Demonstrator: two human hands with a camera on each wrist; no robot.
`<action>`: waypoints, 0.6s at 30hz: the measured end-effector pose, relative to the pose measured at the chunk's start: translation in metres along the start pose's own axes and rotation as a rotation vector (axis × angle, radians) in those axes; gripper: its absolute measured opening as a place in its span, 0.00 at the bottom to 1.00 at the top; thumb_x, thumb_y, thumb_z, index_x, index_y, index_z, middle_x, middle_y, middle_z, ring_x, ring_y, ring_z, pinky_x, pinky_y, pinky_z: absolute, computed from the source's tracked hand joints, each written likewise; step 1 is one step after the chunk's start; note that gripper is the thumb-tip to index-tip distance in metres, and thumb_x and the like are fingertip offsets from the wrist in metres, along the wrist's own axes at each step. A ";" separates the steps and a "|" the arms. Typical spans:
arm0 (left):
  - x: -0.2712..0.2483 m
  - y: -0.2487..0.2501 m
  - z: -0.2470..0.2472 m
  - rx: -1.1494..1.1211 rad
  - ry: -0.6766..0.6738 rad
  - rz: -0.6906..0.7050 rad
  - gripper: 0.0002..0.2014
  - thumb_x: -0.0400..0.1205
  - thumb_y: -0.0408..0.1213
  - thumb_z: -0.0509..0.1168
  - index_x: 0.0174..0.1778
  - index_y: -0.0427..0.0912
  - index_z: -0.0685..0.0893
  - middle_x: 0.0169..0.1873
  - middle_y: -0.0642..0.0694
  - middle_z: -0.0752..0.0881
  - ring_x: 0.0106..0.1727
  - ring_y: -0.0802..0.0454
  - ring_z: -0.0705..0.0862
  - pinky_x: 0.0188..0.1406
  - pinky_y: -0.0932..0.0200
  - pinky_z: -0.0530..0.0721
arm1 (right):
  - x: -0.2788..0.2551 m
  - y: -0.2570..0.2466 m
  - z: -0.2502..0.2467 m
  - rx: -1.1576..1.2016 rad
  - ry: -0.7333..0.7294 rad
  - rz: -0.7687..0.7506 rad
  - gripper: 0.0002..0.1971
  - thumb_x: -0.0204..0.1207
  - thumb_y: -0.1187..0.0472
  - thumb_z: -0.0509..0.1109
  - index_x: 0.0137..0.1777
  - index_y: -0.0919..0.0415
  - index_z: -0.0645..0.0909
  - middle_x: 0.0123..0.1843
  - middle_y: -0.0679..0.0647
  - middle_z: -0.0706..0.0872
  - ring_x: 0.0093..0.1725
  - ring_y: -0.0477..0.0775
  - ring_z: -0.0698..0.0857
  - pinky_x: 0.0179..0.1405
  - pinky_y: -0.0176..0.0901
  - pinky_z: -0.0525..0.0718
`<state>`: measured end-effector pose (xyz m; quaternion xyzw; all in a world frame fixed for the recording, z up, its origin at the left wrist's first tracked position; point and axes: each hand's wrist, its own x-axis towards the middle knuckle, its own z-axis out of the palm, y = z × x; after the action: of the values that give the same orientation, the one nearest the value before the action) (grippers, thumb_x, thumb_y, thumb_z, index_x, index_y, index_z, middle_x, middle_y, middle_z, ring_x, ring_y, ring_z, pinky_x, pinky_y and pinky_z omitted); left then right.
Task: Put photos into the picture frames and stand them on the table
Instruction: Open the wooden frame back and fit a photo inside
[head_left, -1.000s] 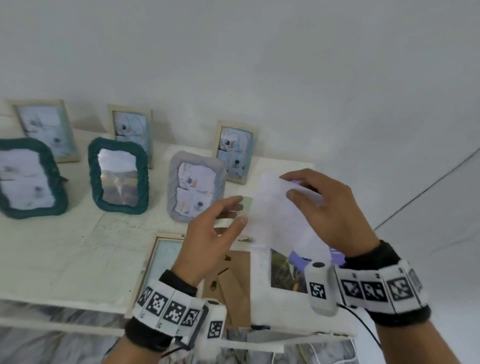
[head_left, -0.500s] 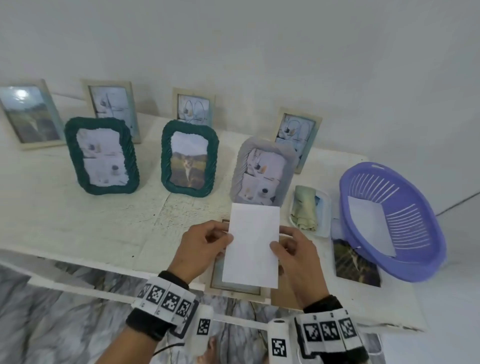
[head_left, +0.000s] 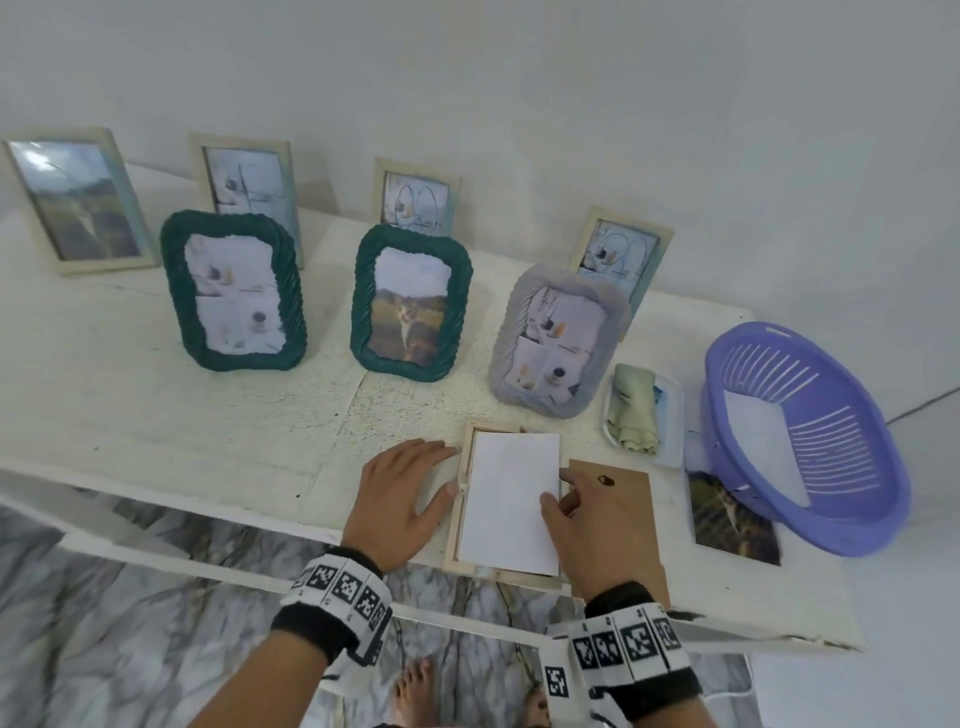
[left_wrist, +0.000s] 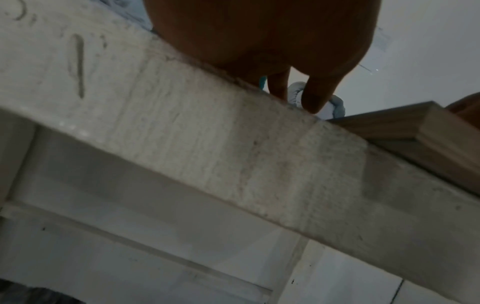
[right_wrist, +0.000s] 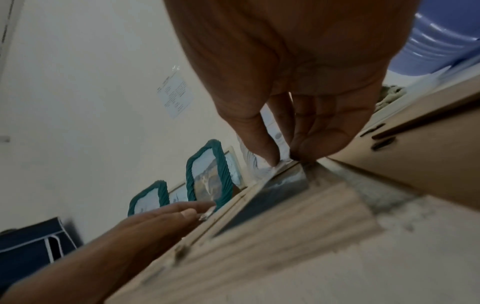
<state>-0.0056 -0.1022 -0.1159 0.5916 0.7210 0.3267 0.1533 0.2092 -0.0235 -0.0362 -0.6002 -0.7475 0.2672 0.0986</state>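
The photo (head_left: 511, 501), held up in the air a moment ago, now lies white side up in the frame (head_left: 457, 512) on the counter (head_left: 208, 431). Left hand (head_left: 397, 499) rests flat beside the frame; right hand (head_left: 589, 525) pinches the photo's right edge.

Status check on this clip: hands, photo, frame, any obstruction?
Left hand flat on table beside wooden frame. Right hand pinching white-backed photo at its edge, photo lying in the frame. Brown backing board off, lying alongside. Nothing blocking.
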 end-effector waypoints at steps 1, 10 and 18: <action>0.000 0.000 0.001 0.005 0.005 -0.001 0.23 0.83 0.60 0.53 0.72 0.58 0.78 0.71 0.59 0.79 0.75 0.56 0.71 0.73 0.49 0.65 | 0.000 -0.002 0.001 -0.003 0.000 0.012 0.17 0.82 0.51 0.65 0.69 0.52 0.77 0.39 0.44 0.82 0.33 0.37 0.75 0.27 0.22 0.65; -0.002 -0.006 0.005 0.049 0.018 0.032 0.22 0.82 0.60 0.55 0.67 0.58 0.82 0.71 0.59 0.78 0.76 0.55 0.70 0.73 0.54 0.63 | 0.001 -0.003 0.022 -0.148 -0.015 -0.011 0.18 0.82 0.46 0.63 0.70 0.49 0.77 0.55 0.51 0.80 0.45 0.48 0.79 0.42 0.36 0.71; -0.002 -0.008 0.007 0.053 0.049 0.050 0.22 0.81 0.59 0.55 0.67 0.58 0.82 0.71 0.60 0.77 0.76 0.57 0.69 0.71 0.56 0.61 | -0.006 0.037 -0.001 -0.297 0.189 0.104 0.22 0.77 0.45 0.65 0.67 0.54 0.77 0.61 0.58 0.78 0.56 0.61 0.76 0.51 0.50 0.78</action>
<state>-0.0064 -0.1026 -0.1266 0.6052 0.7178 0.3256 0.1117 0.2423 -0.0238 -0.0533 -0.6684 -0.7340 0.1013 0.0647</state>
